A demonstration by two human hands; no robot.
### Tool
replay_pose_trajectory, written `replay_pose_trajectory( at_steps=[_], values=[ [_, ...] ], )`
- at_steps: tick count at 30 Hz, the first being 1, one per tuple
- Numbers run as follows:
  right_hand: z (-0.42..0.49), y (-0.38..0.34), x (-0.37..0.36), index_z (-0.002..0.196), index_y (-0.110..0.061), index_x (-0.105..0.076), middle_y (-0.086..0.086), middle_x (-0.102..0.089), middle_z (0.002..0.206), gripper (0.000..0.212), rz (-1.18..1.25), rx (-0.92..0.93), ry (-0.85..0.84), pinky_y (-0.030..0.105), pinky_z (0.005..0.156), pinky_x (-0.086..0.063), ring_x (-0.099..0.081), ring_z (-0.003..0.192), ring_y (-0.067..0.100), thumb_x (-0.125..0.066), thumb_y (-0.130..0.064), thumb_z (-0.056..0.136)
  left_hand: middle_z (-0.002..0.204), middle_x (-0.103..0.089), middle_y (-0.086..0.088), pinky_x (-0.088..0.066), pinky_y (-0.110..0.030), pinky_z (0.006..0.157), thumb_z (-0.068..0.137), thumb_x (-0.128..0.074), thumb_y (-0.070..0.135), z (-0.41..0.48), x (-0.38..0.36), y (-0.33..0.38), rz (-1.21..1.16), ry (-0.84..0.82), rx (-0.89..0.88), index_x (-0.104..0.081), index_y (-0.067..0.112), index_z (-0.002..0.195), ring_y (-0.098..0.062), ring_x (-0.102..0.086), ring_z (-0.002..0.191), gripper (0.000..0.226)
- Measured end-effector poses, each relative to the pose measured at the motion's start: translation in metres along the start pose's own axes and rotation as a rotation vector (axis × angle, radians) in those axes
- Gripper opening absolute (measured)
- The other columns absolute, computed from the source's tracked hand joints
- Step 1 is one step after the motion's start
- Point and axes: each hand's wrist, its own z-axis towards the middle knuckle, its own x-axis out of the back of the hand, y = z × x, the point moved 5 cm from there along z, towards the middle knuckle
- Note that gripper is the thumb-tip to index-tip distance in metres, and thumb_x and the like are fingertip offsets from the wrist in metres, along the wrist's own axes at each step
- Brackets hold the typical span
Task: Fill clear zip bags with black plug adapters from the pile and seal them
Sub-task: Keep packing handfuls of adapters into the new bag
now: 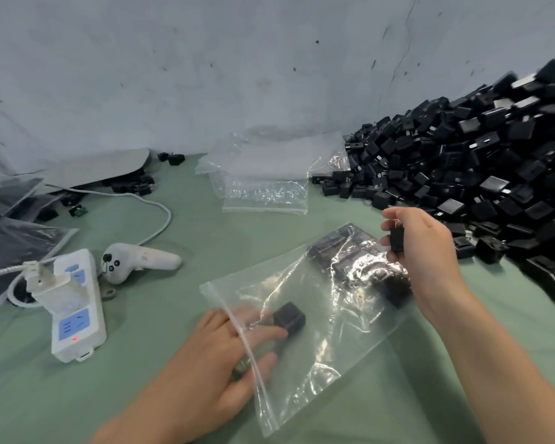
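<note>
Green cloth [161,395] covers the work surface, with a pale grey sheet [205,75] hung behind it. Flat at the centre lies the zip bag [318,354], its mouth turned toward the person's left.

The left hand [218,357] has stretched, fairly straight fingers pushed through that mouth. They grip nothing, and seem placed to pin the bag down and keep the opening wide. One loose plug [289,317] sits just inside the bag, beside those fingertips. A dark shape under the thumb is too blurred to name.

Several packed plugs [359,261] are bunched at the bag's closed far end. The right hand [430,251] hovers over that end and pinches one adapter [397,241] between thumb and curled fingers, likely the next to go in.

The pile [462,174] slopes down to the bag's right, close by, so each reach is short. Bare cloth at the bag's near edge leaves room to swing that adapter round to the mouth.

To the bag's left a power strip [77,315] and a controller [141,259] narrow the space. Spare bags [266,184] lie beyond the bag. The zip is not yet sealed.
</note>
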Motion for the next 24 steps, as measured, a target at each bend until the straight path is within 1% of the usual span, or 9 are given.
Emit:
replay_pose_trajectory(
  at_steps=[4,6,8,10,14,16,19,22,24],
  values=[
    [0.007,0.005,0.01,0.092,-0.025,-0.07,-0.006,-0.063,0.086,0.02,-0.012,-0.02,0.008,0.028,0.062,-0.046,-0.059,0.063,0.004,-0.051,-0.027,0.09,0.143,-0.048,0.022,-0.037,-0.036,0.113,0.099,-0.042,0.052,0.026,-0.007,0.004,0.005,-0.029,-0.055,-0.054,0.045,0.132,-0.005,-0.041,0.134,0.036],
    [0.01,0.008,0.012,0.093,-0.023,-0.069,-0.004,-0.061,0.086,0.019,0.01,-0.054,-0.005,0.029,0.065,-0.048,-0.058,0.064,0.006,-0.053,-0.028,0.085,0.145,-0.047,0.023,-0.034,-0.039,0.116,0.099,-0.041,0.053,0.042,-0.012,0.009,-0.005,-0.05,-0.059,-0.055,0.046,0.133,-0.005,-0.039,0.136,0.037],
    [0.013,0.01,0.013,0.095,-0.021,-0.068,-0.001,-0.059,0.085,0.02,0.028,-0.077,-0.021,0.032,0.069,-0.049,-0.057,0.068,0.009,-0.051,-0.022,0.084,0.139,-0.056,0.015,-0.039,-0.043,0.11,0.1,-0.04,0.048,0.056,-0.018,0.017,-0.015,-0.086,-0.096,-0.057,0.041,0.131,-0.01,-0.047,0.131,0.036],
    [0.016,0.012,0.014,0.097,-0.019,-0.067,0.001,-0.057,0.086,0.025,0.044,-0.087,-0.035,0.034,0.075,-0.052,-0.057,0.076,0.014,-0.047,-0.009,0.084,0.133,-0.06,0.011,-0.043,-0.043,0.104,0.099,-0.039,0.047,0.067,-0.023,0.025,-0.015,-0.096,-0.128,-0.057,0.039,0.13,-0.012,-0.051,0.126,0.037],
    [0.018,0.015,0.015,0.097,-0.018,-0.064,0.002,-0.055,0.09,0.03,0.049,-0.114,-0.053,0.033,0.083,-0.057,-0.056,0.086,0.016,-0.045,0.003,0.088,0.138,-0.052,0.02,-0.035,-0.036,0.112,0.101,-0.033,0.054,0.079,-0.035,0.035,-0.021,-0.089,-0.169,-0.047,0.046,0.135,-0.001,-0.039,0.132,0.038],
    [0.019,0.017,0.016,0.098,-0.016,-0.062,0.004,-0.056,0.089,0.03,0.07,-0.126,-0.048,0.035,0.089,-0.057,-0.057,0.087,0.016,-0.043,0.006,0.089,0.135,-0.054,0.017,-0.033,-0.032,0.111,0.102,-0.037,0.051,0.085,-0.039,0.041,-0.025,-0.081,-0.193,-0.049,0.044,0.135,-0.003,-0.042,0.129,0.036],
    [0.02,0.017,0.018,0.099,-0.016,-0.059,0.006,-0.056,0.092,0.03,0.106,-0.135,-0.028,0.035,0.09,-0.057,-0.061,0.09,0.019,-0.04,0.006,0.09,0.121,-0.056,0.01,-0.035,-0.029,0.102,0.102,-0.04,0.047,0.093,-0.045,0.044,-0.026,-0.071,-0.192,-0.049,0.042,0.138,-0.01,-0.048,0.116,0.037],
    [0.02,0.016,0.021,0.102,-0.017,-0.057,0.009,-0.056,0.103,0.025,0.122,-0.134,-0.014,0.032,0.092,-0.057,-0.065,0.099,0.02,-0.043,0.001,0.093,0.104,-0.053,0.009,-0.041,-0.027,0.087,0.102,-0.035,0.05,0.097,-0.048,0.046,0.016,-0.042,-0.191,-0.047,0.042,0.14,-0.008,-0.045,0.096,0.04],
    [0.021,0.016,0.023,0.105,-0.02,-0.056,0.01,-0.057,0.11,0.023,0.118,-0.137,-0.012,0.031,0.093,-0.057,-0.066,0.103,0.018,-0.046,-0.002,0.095,0.098,-0.052,0.009,-0.042,-0.025,0.083,0.103,-0.036,0.047,0.101,-0.047,0.05,0.011,-0.034,-0.198,-0.048,0.04,0.14,-0.007,-0.043,0.09,0.04]
  ],
)
